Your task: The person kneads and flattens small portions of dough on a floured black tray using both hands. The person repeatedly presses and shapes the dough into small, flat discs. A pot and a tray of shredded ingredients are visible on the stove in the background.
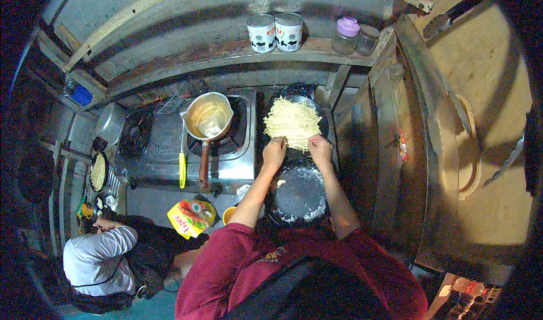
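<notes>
A loose heap of thin, pale yellow noodle-like strips (292, 120) lies over a round dark pan (324, 127), whose rim shows behind and to the right. At the heap's near left edge my left hand (275, 152) has its fingers curled against the strips. My right hand (321, 149) touches the near right edge in the same way. Whether the fingertips pinch any strips is too small to tell. Between my forearms sits a round black surface (299, 195) dusted with white powder, with a small pale scrap on it.
Left of the heap, a saucepan (208, 116) with whitish contents stands on a gas stove (165, 154), beside a yellow-handled utensil (182, 169). A yellow packet (191, 218) lies nearer. Two cans (275, 33) and jars (348, 36) line the shelf. Another person (102, 256) sits at left.
</notes>
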Tool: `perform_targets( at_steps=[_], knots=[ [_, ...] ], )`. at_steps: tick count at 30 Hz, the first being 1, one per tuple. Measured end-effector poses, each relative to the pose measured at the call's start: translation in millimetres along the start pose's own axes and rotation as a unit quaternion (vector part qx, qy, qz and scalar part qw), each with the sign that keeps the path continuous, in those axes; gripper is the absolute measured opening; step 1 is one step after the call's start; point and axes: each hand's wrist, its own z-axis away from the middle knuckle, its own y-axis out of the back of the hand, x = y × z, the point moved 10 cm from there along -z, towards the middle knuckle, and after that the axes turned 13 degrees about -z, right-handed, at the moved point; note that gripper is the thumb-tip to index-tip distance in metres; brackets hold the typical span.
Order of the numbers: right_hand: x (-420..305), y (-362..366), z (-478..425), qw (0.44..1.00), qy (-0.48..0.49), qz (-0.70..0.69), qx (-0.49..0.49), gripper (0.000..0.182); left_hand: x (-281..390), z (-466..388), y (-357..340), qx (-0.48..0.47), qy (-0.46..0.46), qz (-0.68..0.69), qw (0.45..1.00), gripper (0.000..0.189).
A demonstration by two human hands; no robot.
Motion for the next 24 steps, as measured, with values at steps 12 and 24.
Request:
perform_targets(
  at_steps=[12,24],
  knots=[
    [-19,-12,6,0.954,0.111,0.274,-0.043,0.008,-6,-2,-1,0.096,-0.057,-0.127,0.986,0.009],
    [-40,-59,110,0.956,0.092,-0.064,-0.272,0.023,11,93,3,-0.109,0.011,-0.004,0.994,0.014]
  ],
)
